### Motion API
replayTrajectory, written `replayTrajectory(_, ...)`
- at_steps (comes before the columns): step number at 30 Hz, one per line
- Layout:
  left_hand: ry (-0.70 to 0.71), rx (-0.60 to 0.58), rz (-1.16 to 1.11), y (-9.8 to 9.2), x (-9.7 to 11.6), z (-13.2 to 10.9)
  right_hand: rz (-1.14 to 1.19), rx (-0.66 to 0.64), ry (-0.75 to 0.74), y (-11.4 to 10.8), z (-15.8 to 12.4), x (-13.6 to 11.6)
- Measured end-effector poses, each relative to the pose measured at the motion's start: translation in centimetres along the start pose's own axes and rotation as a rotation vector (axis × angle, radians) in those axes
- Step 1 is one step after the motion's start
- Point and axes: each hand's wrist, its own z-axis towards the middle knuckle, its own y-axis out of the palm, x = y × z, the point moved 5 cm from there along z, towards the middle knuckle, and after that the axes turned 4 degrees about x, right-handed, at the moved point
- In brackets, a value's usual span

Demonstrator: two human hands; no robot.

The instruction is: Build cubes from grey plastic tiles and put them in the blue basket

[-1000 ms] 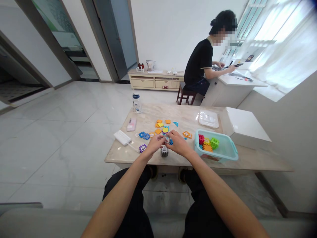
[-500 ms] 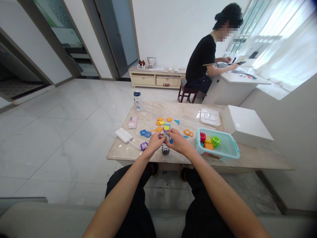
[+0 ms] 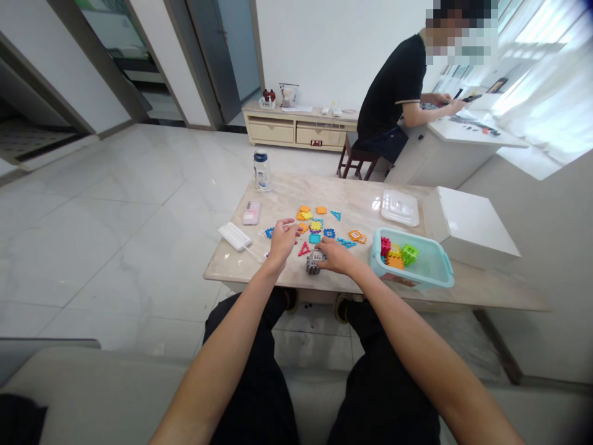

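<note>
Raised over the left-middle of the table, my left hand (image 3: 284, 242) has its fingers apart and holds nothing visible. My right hand (image 3: 337, 256) has its thumb and fingers on a light grey square piece (image 3: 317, 256) at the top of the dark grey toothed block (image 3: 312, 267). This block stands near the table's front edge. Just behind it lies a red triangle piece (image 3: 304, 249). Beyond are a teal square (image 3: 315, 238), a yellow square (image 3: 315, 225), a blue piece (image 3: 329, 233) and light blue pieces (image 3: 346, 243).
To the right, a light blue bin (image 3: 433, 266) holds red, yellow, orange and green blocks. Behind it are a clear lid (image 3: 399, 207) and a white box (image 3: 479, 216). A bottle (image 3: 262, 173), pink pack (image 3: 251, 213) and white device (image 3: 235, 236) stand left. A person sits beyond.
My hands have parted. My left hand has moved left and opened; my right hand has come down to the grey block, which now has the light grey piece at its top. The view has shifted slightly.
</note>
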Motion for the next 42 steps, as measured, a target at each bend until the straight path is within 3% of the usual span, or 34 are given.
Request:
replayTrajectory(10,-0.018,-0.047,-0.025,0.4,0.0,0.1,-0.12,-0.088,-0.024,0.8,0.9,-0.9)
replayTrajectory(23,-0.011,-0.063,-0.044,0.3,0.2,-0.1,-0.12,-0.133,0.0,1.9,0.9,-0.9)
replayTrajectory(34,0.006,-0.063,-0.029,0.3,0.3,-0.1,-0.101,-0.176,0.05,4.8,1.0,-0.6)
replayTrajectory(42,0.041,-0.076,-0.002,-0.3,0.8,0.4,-0.039,-0.193,0.085,5.0,0.7,-0.9)
